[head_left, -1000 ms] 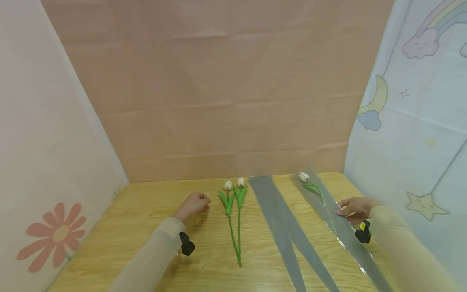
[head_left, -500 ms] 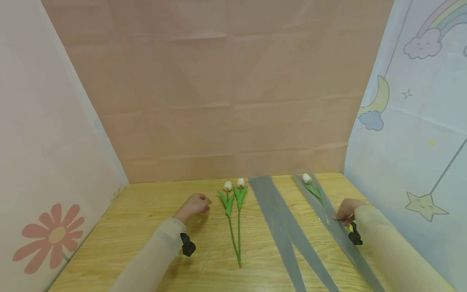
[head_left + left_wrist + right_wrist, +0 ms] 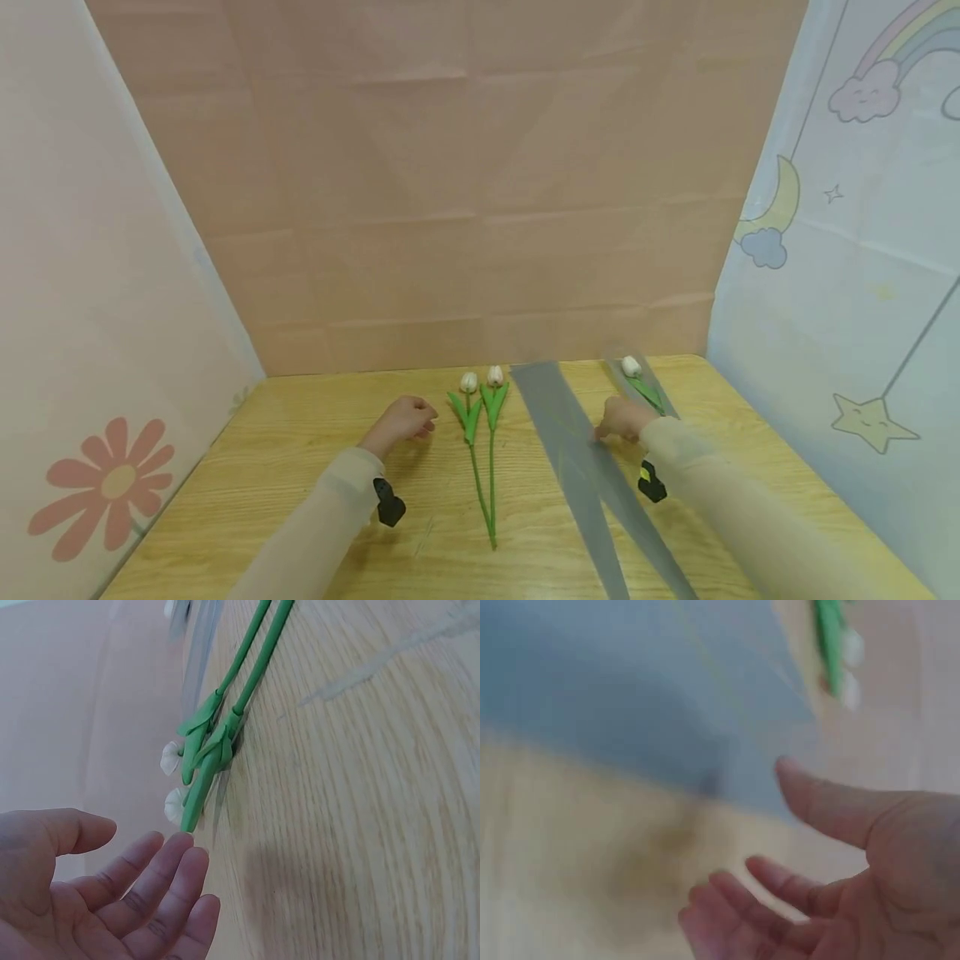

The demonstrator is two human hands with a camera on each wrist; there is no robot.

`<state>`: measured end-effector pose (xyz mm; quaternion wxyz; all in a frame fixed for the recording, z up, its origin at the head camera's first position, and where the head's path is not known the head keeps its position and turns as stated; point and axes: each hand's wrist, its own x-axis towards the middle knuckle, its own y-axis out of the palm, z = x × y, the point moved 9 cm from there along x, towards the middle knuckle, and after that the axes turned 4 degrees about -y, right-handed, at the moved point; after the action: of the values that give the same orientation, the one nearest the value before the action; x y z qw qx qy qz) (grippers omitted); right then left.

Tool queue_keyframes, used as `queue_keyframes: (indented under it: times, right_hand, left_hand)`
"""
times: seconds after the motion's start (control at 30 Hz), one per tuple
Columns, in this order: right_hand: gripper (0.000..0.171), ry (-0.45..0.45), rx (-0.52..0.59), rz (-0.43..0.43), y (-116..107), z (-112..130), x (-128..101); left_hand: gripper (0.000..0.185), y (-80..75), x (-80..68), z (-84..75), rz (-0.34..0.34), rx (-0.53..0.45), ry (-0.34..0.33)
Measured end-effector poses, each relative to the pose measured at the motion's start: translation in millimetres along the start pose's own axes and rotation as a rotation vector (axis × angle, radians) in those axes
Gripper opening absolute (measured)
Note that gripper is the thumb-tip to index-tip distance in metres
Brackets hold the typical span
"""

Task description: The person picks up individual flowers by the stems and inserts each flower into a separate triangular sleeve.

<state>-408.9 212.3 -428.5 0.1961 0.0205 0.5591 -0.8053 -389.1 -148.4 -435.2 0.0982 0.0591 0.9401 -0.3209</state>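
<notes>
Left hand [image 3: 401,419] rests on the bench [image 3: 285,467] at centre-left of the head view, fingers loose, holding nothing. The left wrist view shows its open palm just short of the two white tulips [image 3: 217,742]. Right hand [image 3: 621,418] is at the right edge of the grey wrapping sheets [image 3: 577,450]; the right wrist view, blurred, shows relaxed fingers gripping nothing. A clear sleeve [image 3: 643,385] at upper right holds a third tulip [image 3: 632,366], partly hidden by the right hand.
</notes>
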Motion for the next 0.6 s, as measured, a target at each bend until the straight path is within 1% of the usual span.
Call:
queue_keyframes:
  times: [0.07,0.13,0.17,0.27,0.33,0.47,0.53,0.6]
  right_hand:
    - [0.037,0.03,-0.025,-0.023,9.8,7.0,4.9]
    - [0.038,0.036,-0.088,-0.07,12.9,13.1,8.3]
    - [0.037,0.04,-0.098,-0.086,13.8,14.8,10.3]
    - [0.034,0.03,-0.114,-0.085,15.4,17.0,14.4]
    - [0.031,0.021,-0.08,-0.057,18.2,16.0,18.3]
    - [0.028,0.042,0.006,-0.018,22.2,8.4,22.4]
    - [0.024,0.058,0.056,-0.012,23.5,3.9,23.5]
    - [0.024,0.033,0.078,-0.041,20.1,5.9,23.5]
  left_hand:
    - [0.031,0.7,-0.9,-1.4,0.002,0.005,0.008]
    - [0.031,0.9,-1.4,-2.2,-0.002,0.005,0.007]
    - [0.032,1.1,-1.9,-2.4,-0.003,0.007,0.008]
    - [0.032,2.9,-2.1,-3.0,-0.006,0.008,0.007]
    - [0.032,3.5,-2.3,-2.8,-0.007,0.005,0.007]
    - [0.031,4.0,-3.2,-4.6,0.005,0.0,0.023]
    - [0.032,4.9,-4.4,-7.2,0.019,0.008,0.039]
    - [0.032,6.2,-5.2,-9.8,0.026,0.011,0.052]
